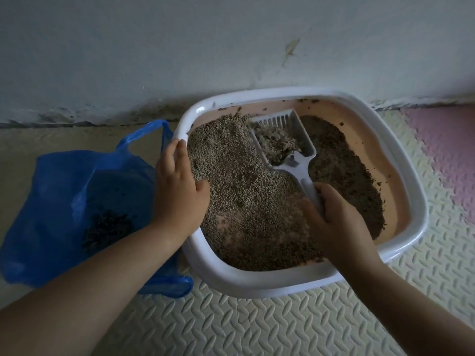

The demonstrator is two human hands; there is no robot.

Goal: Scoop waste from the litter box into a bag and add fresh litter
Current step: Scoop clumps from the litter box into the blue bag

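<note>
Fingers point(324, 199) of my right hand point(336, 222) are curled tight around the handle of one pale grey slotted scoop point(288, 145), held over the middle of the single litter box point(401, 160). One clump of grey waste point(276, 143) sits in the scoop's bowl, its slotted front edge pointing toward the wall point(180, 47). My left hand point(177, 186) rests flat on the box's left rim, fingers spread and loose, the thumb dipping inside over the litter point(239, 191). Litter lies in two patches: a lighter, grainy heap on the left and centre, a darker band along the right, with bare peach floor of the box showing between and around them. One blue plastic bag point(64, 191) lies open on the floor just left of the box, touching it, with one dark pile of scooped waste inside. Box and bag both sit on an embossed foam mat point(257, 327) against the wall.
</note>
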